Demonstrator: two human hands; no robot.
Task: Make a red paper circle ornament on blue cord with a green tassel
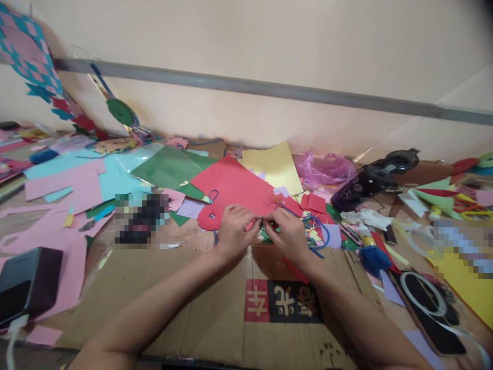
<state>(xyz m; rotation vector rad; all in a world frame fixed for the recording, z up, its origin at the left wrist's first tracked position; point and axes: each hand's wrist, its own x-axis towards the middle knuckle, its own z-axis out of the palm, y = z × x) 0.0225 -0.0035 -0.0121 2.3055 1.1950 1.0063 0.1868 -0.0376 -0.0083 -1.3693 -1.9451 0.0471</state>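
Over the far edge of a flat cardboard piece point(185, 298), my left hand point(236, 228) and my right hand point(288, 234) meet fingertip to fingertip. Both are closed in a pinch around something small and dark, too small to name. Beside my left hand lies a red scalloped paper disc point(208, 218) with a hole in it and a loop of blue cord point(213, 196) above. Behind the fingers is a large red sheet of paper point(231, 182). Blue cord point(325, 231) lies in loops right of my right hand, among paper scraps.
A purple bottle point(350, 190) lies behind on the right, near a pink plastic bag point(325, 172). At right are a phone point(427, 318), a glue bottle point(366, 235) and blue yarn point(373, 261). A black power bank point(33, 282) stands at left. Paper hangings point(29, 46) are on the wall.
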